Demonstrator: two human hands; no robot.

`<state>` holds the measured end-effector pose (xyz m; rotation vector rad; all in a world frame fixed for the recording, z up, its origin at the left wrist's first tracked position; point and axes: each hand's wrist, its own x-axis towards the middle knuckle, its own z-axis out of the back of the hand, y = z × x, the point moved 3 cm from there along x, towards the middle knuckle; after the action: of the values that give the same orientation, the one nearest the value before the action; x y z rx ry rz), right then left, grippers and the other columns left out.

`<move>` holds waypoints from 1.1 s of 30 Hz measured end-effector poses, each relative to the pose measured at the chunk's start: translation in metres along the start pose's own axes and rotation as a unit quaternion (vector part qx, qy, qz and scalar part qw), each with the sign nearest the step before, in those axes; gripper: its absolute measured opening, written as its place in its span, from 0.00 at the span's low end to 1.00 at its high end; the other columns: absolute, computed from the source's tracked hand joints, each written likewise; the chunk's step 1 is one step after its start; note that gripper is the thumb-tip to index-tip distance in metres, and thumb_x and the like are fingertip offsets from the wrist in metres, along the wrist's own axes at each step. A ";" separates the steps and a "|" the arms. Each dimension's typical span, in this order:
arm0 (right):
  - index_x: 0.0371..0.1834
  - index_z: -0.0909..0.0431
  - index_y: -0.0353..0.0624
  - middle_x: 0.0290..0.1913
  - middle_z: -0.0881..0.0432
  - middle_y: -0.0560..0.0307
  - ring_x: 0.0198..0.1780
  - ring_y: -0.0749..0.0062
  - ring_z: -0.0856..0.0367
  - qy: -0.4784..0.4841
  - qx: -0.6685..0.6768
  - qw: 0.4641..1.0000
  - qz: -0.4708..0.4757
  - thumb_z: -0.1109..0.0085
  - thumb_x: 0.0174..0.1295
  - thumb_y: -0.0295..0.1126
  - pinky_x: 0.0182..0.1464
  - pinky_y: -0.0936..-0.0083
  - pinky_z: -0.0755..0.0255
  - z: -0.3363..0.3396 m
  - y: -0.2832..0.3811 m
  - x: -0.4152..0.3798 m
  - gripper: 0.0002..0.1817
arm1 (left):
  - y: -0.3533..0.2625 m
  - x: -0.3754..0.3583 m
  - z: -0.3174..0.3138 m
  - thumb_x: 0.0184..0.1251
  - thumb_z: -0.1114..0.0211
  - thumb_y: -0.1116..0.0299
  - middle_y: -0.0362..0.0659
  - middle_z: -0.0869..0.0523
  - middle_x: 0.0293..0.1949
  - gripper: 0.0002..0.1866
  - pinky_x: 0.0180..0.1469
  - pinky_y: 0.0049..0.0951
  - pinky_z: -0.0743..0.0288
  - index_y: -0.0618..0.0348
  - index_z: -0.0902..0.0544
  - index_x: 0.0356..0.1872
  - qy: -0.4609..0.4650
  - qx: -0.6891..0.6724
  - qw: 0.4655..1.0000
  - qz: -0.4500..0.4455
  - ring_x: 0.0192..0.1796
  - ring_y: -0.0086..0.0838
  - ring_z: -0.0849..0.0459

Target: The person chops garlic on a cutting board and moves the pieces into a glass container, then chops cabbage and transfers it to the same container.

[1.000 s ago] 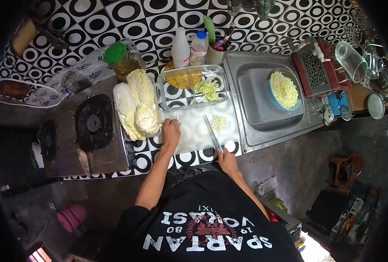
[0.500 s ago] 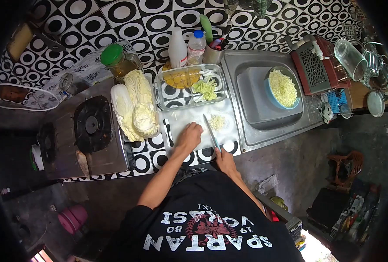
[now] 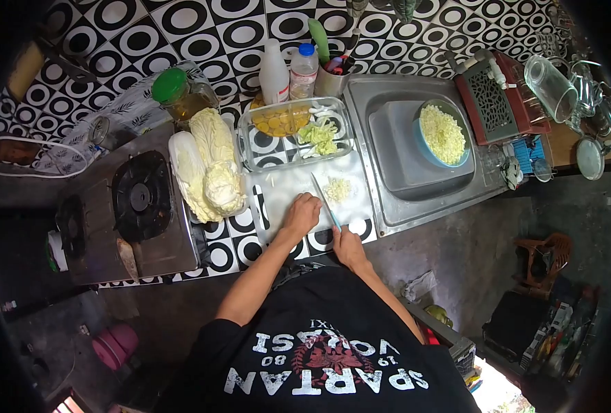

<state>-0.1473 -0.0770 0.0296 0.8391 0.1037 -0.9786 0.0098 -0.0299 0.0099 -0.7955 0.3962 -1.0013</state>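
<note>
Right hand: the right hand [image 3: 349, 246] is wrapped around the handle of a long, thin metal knife with a pale blue handle [image 3: 326, 201].
Left hand: the left hand [image 3: 304, 211] has fingers curled in, low over the board just beside the blade; can't tell if it's pinching anything or touching the blade.
Knife position: slanted over the flat whitish translucent cutting board [image 3: 285, 196], tip away from the person; contact with the board unclear.
Knife handling: probably light, stiff, sharp-edged; hold by the handle only, which may get slick if wet.
Chopped pile: small heap of finely cut pale yellow-white vegetable bits [image 3: 336, 188], on the board, right of the blade. Likely light, damp, loose; scoop with cupped fingers or the flat of the blade, since pinching would drop bits.
Board: looks thin and smooth, may slide; take it by the edges. Lies on the black-and-white ring-patterned bench [image 3: 223, 256].
Leaf pieces: pale green leafy scraps [image 3: 321, 139], in the clear rectangular glass dish [image 3: 295, 164] behind the board. Leaves soft, easily torn; dish likely heavy, breakable, best held by both ends.
Whole heads: pale napa cabbages [image 3: 212, 168], left of the board; probably weighty, firm at the base, outer leaves fragile.
</note>
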 end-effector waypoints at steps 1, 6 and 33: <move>0.31 0.28 0.30 0.29 0.24 0.26 0.38 0.31 0.25 0.001 -0.018 1.000 0.007 0.62 0.68 0.45 0.43 0.46 0.33 0.000 0.003 0.005 0.25 | 0.001 -0.001 0.000 0.56 0.41 0.72 0.50 0.21 0.32 0.05 0.44 0.41 0.28 0.62 0.19 0.28 -0.005 -0.006 1.000 -0.004 0.40 0.46 0.24; 0.33 0.27 0.30 0.29 0.23 0.27 0.38 0.31 0.25 0.022 -0.033 0.999 0.018 0.62 0.68 0.45 0.43 0.46 0.33 0.011 0.014 0.007 0.25 | 0.005 0.000 -0.002 0.53 0.41 0.73 0.50 0.22 0.31 0.04 0.44 0.40 0.28 0.61 0.20 0.27 -0.004 -0.012 1.000 0.007 0.40 0.45 0.24; 0.30 0.29 0.29 0.26 0.24 0.27 0.34 0.29 0.26 -0.002 -0.050 0.998 0.044 0.63 0.69 0.43 0.38 0.46 0.33 0.001 0.027 0.013 0.24 | 0.008 -0.004 0.002 0.50 0.37 0.75 0.47 0.22 0.29 0.02 0.41 0.39 0.28 0.58 0.19 0.27 -0.019 -0.080 0.996 0.041 0.38 0.43 0.23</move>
<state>-0.1189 -0.0792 0.0402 0.7444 0.1115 -0.8855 0.0136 -0.0233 0.0046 -0.9350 0.4765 -0.8838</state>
